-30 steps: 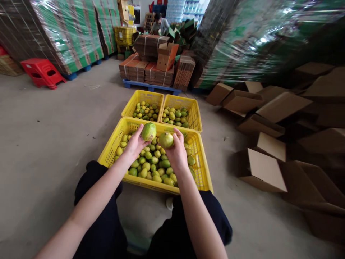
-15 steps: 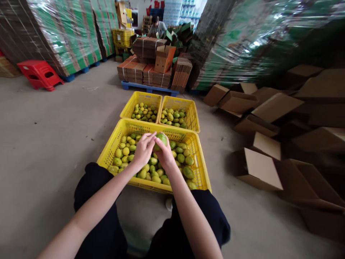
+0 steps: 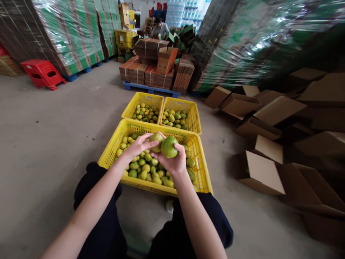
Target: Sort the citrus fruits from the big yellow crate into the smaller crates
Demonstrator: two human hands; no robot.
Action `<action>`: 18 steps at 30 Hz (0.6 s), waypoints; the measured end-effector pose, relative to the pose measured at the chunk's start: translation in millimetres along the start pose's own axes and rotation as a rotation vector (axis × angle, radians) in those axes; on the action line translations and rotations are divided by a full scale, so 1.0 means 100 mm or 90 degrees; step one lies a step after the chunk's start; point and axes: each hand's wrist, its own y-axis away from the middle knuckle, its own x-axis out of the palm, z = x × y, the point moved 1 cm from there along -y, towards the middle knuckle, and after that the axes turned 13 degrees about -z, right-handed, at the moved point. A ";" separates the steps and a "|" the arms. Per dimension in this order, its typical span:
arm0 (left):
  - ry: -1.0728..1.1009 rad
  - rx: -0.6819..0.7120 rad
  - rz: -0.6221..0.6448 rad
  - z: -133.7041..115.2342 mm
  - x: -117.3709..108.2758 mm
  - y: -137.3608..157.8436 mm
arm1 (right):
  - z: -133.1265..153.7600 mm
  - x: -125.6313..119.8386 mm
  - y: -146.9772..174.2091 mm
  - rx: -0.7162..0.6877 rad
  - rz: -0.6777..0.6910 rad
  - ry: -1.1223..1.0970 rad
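Green fruit (image 3: 169,147) and yellow-green fruit (image 3: 156,142), held side by side above the large yellow crate (image 3: 153,186). We see the green fruit, at right, partly overlapping the other in view; whether the two skins touch, we cannot tell. The right hand (image 3: 174,164) is curled around the green fruit: we note its thumb pressed along the near right side, while the fingers extend beneath, toward the left, spread about as wide as the fruit itself. The left hand (image 3: 139,145) grips the yellow-green fruit, its thumb laid across the lower front and its fingers bent over the far side, where the fruit partly hides them. We also observe a fingertip behind and between the two fruits, but cannot say with certainty to which hand it belongs. Below, a layer of fruits (image 3: 147,168), ranging from yellow to deep green, lies in the large crate; beyond it stand the left rear crate (image 3: 130,107) and the right rear crate (image 3: 194,114), each holding similar fruits.

As to lettering, we find a pale label (image 3: 121,38) on a stacked yellow crate in the background, too small to read. The printing on the film-wrapped green stacks (image 3: 70,32) is likewise obscured by glare and blur.
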 end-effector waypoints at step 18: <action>-0.129 0.352 -0.169 -0.01 0.02 0.06 | 0.06 -0.21 -0.10 -0.636 -0.187 0.530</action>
